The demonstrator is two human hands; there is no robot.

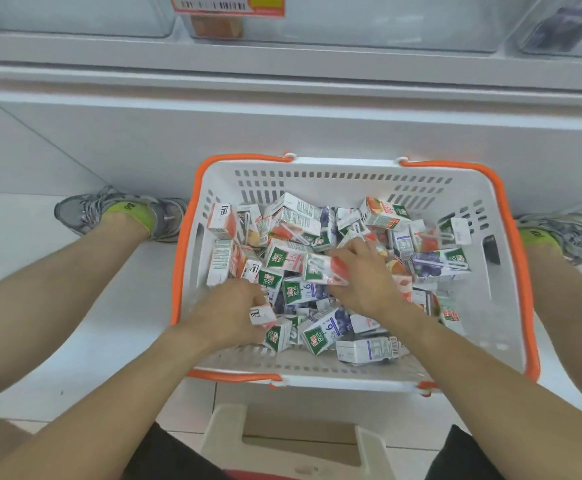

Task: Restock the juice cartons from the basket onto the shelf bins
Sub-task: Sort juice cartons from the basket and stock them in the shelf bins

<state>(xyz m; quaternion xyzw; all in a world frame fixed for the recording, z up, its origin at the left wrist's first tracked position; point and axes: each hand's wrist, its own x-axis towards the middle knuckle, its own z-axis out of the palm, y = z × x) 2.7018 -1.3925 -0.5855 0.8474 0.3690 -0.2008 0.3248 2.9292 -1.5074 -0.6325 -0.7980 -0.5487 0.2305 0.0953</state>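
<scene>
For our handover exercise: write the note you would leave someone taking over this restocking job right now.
Left hand grips a red-and-white carton low in the basket.
Right hand holds another red carton over the pile.
Loose juice cartons fill the basket, on the floor between the feet.
Shelf bins above look nearly empty; one orange pack shows.
Left: nearly all the restocking.

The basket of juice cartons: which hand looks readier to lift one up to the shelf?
Probably the left hand: its fingers already grip one carton. The right hand is only partly closed on a carton.
</scene>
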